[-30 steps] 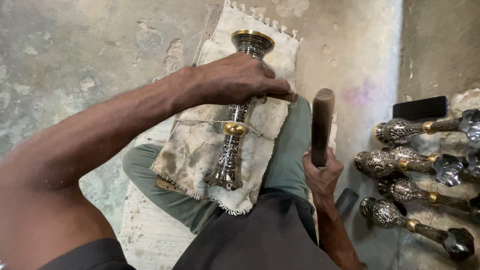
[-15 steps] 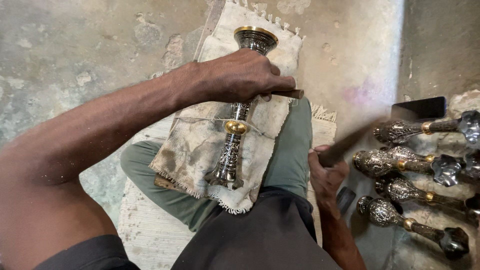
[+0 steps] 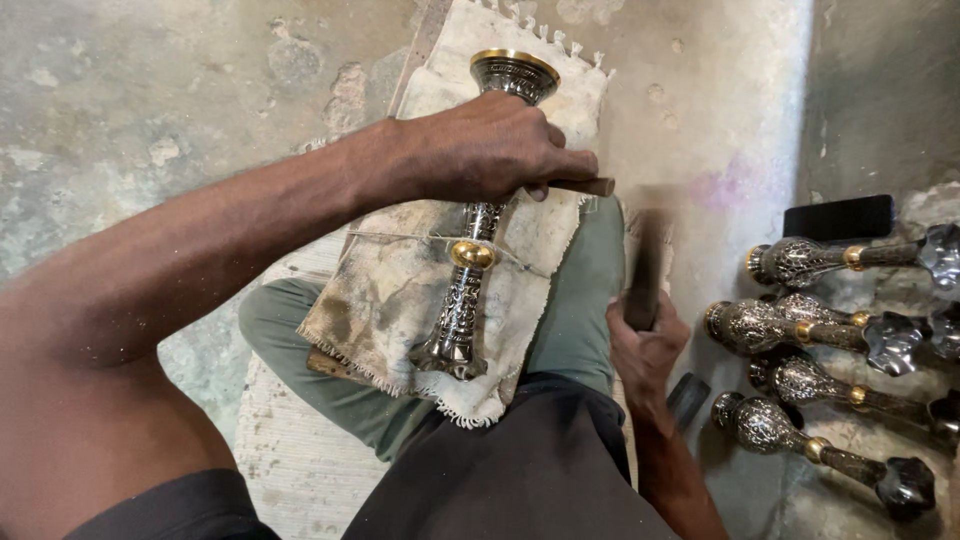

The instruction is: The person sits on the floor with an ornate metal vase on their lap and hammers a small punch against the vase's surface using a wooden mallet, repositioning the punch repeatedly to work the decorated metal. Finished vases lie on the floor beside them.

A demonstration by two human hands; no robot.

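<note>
Engraved metal stand (image 3: pixel 470 290) lies lengthwise across my lap on a stained, frayed cloth (image 3: pixel 400 290), flared cup end pointing away from me, wider foot toward my stomach. It's dark silvery metal covered in fine scrollwork, with a shiny brass knob halfway up the stem and a brass rim round the cup. My left hand (image 3: pixel 480 150) is clamped over the upper stem and pinches a thin brown chisel (image 3: pixel 580 186) that pokes out to the right. My right hand (image 3: pixel 645 345) grips a dark hammer handle (image 3: pixel 645 275), blurred. Green trousers under the cloth, a pale fringed mat (image 3: pixel 580 90) on the rough concrete floor (image 3: pixel 150 100). Off to my right, four similar stands (image 3: pixel 800 330) lie on the floor in a row.
</note>
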